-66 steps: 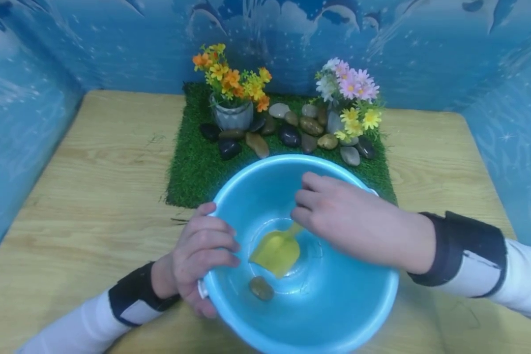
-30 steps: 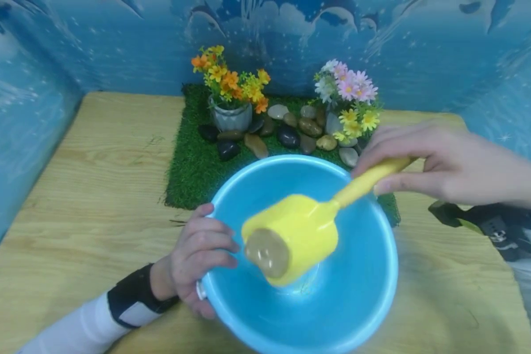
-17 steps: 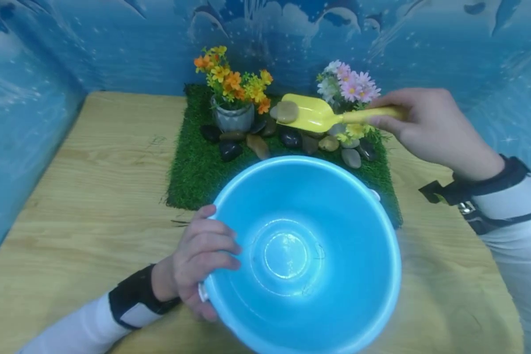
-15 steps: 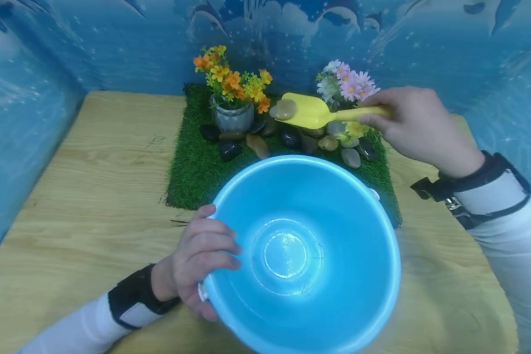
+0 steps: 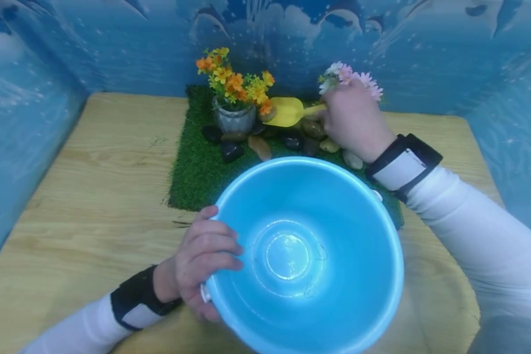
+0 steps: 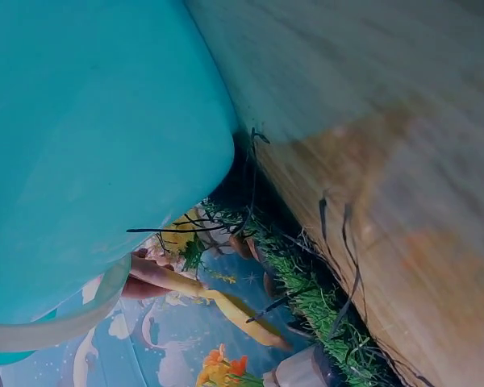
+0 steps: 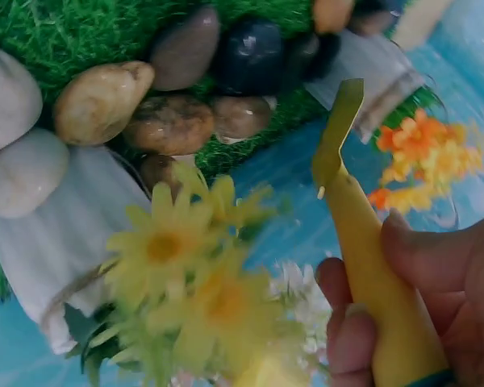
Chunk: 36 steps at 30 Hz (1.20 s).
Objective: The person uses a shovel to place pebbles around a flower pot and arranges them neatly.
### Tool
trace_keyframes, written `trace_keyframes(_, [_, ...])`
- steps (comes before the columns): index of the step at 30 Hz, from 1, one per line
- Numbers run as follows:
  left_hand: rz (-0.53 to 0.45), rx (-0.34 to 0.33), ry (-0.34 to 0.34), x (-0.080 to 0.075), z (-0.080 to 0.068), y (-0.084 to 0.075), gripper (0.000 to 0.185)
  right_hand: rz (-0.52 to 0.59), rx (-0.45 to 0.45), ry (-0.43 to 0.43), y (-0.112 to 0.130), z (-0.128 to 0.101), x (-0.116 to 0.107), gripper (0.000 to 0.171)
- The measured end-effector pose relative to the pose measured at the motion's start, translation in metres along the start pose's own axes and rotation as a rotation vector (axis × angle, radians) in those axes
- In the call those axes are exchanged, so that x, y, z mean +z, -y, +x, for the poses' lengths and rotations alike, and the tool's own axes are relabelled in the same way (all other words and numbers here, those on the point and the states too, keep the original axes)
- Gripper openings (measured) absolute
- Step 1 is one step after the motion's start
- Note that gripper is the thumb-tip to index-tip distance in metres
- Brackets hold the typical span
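Note:
My left hand [image 5: 208,263] grips the left rim of a blue basin [image 5: 349,275], fingers over the edge and thumb outside. My right hand [image 5: 351,115] holds a yellow toy shovel [image 5: 283,112] by its handle, clearly seen in the right wrist view. The shovel's blade is above the stones at the back, beside the grey pot [image 5: 234,119] of orange and yellow flowers. A brown stone [image 5: 268,116] shows at the blade's tip, partly hidden by the flowers; whether it still rests on the blade I cannot tell. In the left wrist view the basin's white handle [image 6: 56,329] hangs outside its wall.
Dark, brown and pale stones lie on a green turf mat [image 5: 194,177] behind the basin. A second pot [image 7: 81,234] with pink, white and yellow flowers [image 7: 177,250] stands close to my right hand. Blue ocean-print walls [image 5: 137,54] bound the wooden table [image 5: 93,196].
The shovel lifted the stone out of the basin and carried it back over the turf, then left to the orange flowers. My right wrist has turned over. My left hand stayed on the rim.

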<state>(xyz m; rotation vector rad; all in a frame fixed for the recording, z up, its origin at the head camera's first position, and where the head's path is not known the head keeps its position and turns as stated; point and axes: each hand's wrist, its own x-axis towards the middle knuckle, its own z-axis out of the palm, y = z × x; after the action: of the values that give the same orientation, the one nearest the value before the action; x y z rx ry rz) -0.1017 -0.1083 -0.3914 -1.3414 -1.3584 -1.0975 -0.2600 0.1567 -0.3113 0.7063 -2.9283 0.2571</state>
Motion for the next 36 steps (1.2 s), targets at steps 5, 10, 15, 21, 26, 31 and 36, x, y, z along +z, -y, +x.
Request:
trace_keyframes(5, [-0.003,0.010,0.002,0.001,0.000,0.001,0.055,-0.084,-0.070,-0.086,0.003,-0.002,0.008,0.022])
trace_keyframes(10, [-0.002,0.031,-0.010,0.004,0.000,0.002,0.055,-0.103,-0.055,-0.168,-0.002,-0.017,-0.005,0.021])
trace_keyframes(15, [-0.004,0.033,-0.010,0.004,0.001,0.002,0.056,0.000,0.015,-0.231,-0.012,-0.045,-0.026,0.028])
trace_keyframes(21, [-0.003,0.024,-0.007,0.004,0.002,0.002,0.055,0.220,0.167,-0.176,-0.021,-0.091,-0.043,0.033])
trace_keyframes(26, [-0.003,0.021,-0.020,0.006,0.002,0.001,0.055,0.237,0.368,-0.155,-0.025,-0.123,-0.047,0.040])
trace_keyframes(31, [-0.003,0.028,-0.033,0.007,0.002,0.001,0.054,0.217,0.518,-0.171,-0.034,-0.148,-0.044,0.047])
trace_keyframes(36, [-0.001,0.013,-0.028,0.005,0.000,0.001,0.054,0.200,0.638,-0.162,-0.053,-0.160,-0.036,0.053])
